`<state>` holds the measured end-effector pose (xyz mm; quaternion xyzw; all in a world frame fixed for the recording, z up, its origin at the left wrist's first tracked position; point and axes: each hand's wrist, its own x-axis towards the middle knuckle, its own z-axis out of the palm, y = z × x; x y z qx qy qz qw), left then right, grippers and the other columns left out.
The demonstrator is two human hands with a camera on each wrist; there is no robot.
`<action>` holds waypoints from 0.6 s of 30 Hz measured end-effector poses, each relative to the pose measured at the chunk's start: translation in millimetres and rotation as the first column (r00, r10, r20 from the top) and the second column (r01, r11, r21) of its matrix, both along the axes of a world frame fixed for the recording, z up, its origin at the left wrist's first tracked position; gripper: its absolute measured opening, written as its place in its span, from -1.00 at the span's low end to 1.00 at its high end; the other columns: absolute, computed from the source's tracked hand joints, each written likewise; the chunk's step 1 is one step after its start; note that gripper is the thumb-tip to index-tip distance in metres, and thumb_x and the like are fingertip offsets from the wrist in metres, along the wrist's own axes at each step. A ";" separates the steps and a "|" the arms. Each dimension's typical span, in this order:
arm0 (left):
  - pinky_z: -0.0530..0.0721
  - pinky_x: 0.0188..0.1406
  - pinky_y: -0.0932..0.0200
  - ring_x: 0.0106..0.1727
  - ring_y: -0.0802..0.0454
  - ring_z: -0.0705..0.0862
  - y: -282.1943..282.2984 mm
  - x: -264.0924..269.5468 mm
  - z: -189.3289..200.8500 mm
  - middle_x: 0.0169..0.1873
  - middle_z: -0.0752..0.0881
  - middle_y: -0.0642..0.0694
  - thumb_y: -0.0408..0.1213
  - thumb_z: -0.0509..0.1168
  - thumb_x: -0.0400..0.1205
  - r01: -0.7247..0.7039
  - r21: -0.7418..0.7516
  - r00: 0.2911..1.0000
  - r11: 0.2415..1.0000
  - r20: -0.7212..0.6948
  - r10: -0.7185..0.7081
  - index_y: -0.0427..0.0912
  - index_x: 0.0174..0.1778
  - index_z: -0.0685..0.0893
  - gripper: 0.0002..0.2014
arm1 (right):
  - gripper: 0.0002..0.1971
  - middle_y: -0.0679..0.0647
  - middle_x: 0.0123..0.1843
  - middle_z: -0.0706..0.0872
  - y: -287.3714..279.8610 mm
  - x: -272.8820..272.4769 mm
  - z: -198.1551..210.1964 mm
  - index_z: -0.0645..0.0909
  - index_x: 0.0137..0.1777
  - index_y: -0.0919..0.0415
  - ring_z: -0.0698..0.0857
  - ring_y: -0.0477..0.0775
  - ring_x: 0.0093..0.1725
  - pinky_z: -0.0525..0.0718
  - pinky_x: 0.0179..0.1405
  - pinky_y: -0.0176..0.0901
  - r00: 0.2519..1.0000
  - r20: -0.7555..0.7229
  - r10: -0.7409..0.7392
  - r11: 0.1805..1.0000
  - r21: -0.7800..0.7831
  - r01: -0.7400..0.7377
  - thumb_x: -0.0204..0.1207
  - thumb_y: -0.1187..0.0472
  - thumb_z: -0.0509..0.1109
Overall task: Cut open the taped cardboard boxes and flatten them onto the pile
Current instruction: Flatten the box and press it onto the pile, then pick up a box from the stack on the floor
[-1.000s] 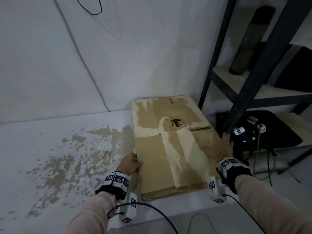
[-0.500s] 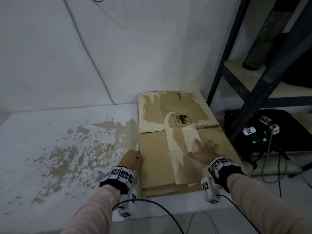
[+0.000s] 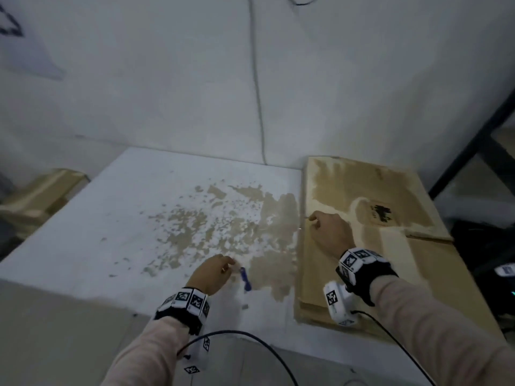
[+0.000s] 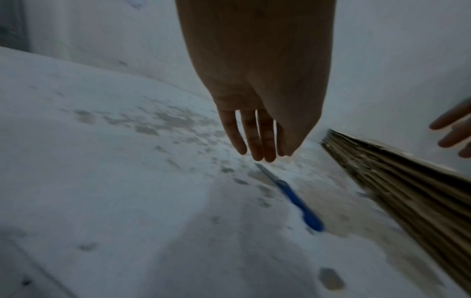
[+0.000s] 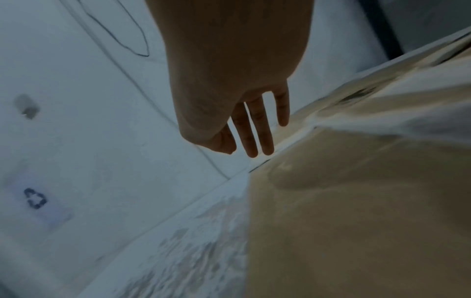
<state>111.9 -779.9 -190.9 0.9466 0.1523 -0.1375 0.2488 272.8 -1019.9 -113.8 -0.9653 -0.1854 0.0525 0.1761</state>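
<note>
Showing, from left to right: closed cardboard box (image 3: 41, 190) off the far left edge of the white, brown-stained bench (image 3: 111, 232); left hand (image 3: 211, 277), fingers extended and empty, poised above blue-handled knife (image 4: 297, 201) lying on bench; right hand (image 3: 330, 232), fingers loosely extended, holding nothing, over left edge of flattened cardboard pile (image 3: 404, 260) at bench's right end.
</note>
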 end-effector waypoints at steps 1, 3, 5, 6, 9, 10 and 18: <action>0.53 0.17 0.21 0.21 -0.02 0.59 16.1 -10.1 0.5 0.26 0.58 -0.12 -0.21 0.07 0.76 -0.004 0.010 1.000 1.000 -0.001 0.004 -0.11 0.41 0.52 -0.68 | -0.71 0.18 0.06 0.77 22.7 -4.3 2.5 0.66 0.19 0.09 0.72 0.25 0.01 0.70 0.00 0.00 0.999 -0.004 0.035 0.999 0.014 -0.035 0.55 0.20 0.20; 0.53 0.17 0.23 0.22 -0.01 0.59 51.0 -32.1 3.2 0.27 0.56 -0.10 -0.21 0.05 0.77 -0.023 0.029 1.000 0.999 -0.002 0.023 -0.09 0.41 0.52 -0.68 | -0.75 0.13 0.03 0.77 71.9 -14.5 7.1 0.67 0.15 0.11 0.72 0.20 -0.02 0.71 -0.02 -0.03 0.994 -0.021 0.108 0.994 0.039 -0.107 0.55 0.21 0.23; 0.53 0.17 0.23 0.21 0.00 0.59 87.2 -56.5 6.6 0.26 0.56 -0.10 -0.23 0.05 0.77 -0.056 0.043 0.998 0.997 0.012 0.056 -0.09 0.40 0.53 -0.69 | -0.77 0.11 -0.04 0.78 121.9 -27.2 11.5 0.68 0.13 0.14 0.72 0.17 -0.09 0.70 -0.08 -0.05 0.986 -0.036 0.163 0.984 0.071 -0.161 0.55 0.23 0.25; 0.53 0.19 0.21 0.21 0.00 0.59 105.6 -69.7 8.3 0.26 0.57 -0.10 -0.23 0.06 0.77 -0.075 0.042 0.997 0.996 0.015 0.075 -0.09 0.39 0.54 -0.69 | -0.77 0.12 -0.08 0.78 147.2 -34.2 13.4 0.68 0.12 0.15 0.72 0.16 -0.14 0.70 -0.12 -0.06 0.981 -0.041 0.188 0.979 0.091 -0.184 0.54 0.24 0.25; 0.54 0.22 0.18 0.21 0.00 0.59 166.5 -113.6 14.2 0.23 0.58 -0.09 -0.22 0.07 0.76 -0.135 0.035 0.991 0.990 0.029 0.134 -0.09 0.37 0.57 -0.70 | -0.80 0.10 -0.11 0.77 226.4 -61.7 17.3 0.69 0.05 0.15 0.69 0.13 -0.22 0.63 -0.24 -0.14 0.965 -0.046 0.257 0.961 0.115 -0.251 0.54 0.25 0.25; 0.53 0.21 0.18 0.20 0.00 0.59 188.7 -128.6 15.5 0.22 0.58 -0.09 -0.22 0.08 0.76 -0.154 0.041 0.988 0.987 0.034 0.152 -0.09 0.36 0.57 -0.70 | -0.81 0.09 -0.11 0.77 254.0 -72.6 18.3 0.69 0.03 0.14 0.68 0.12 -0.22 0.62 -0.24 -0.14 0.959 -0.046 0.280 0.955 0.112 -0.274 0.55 0.24 0.25; 0.50 0.17 0.19 0.17 -0.02 0.60 353.1 -239.4 25.0 0.18 0.60 -0.12 -0.25 0.12 0.74 -0.297 0.065 0.955 0.953 0.047 0.294 -0.12 0.31 0.61 -0.72 | -0.80 0.09 -0.07 0.77 457.2 -164.0 16.2 0.72 -0.06 0.09 0.71 0.21 -0.08 0.65 -0.11 -0.13 0.931 -0.085 0.355 0.924 0.183 -0.335 0.47 0.24 0.26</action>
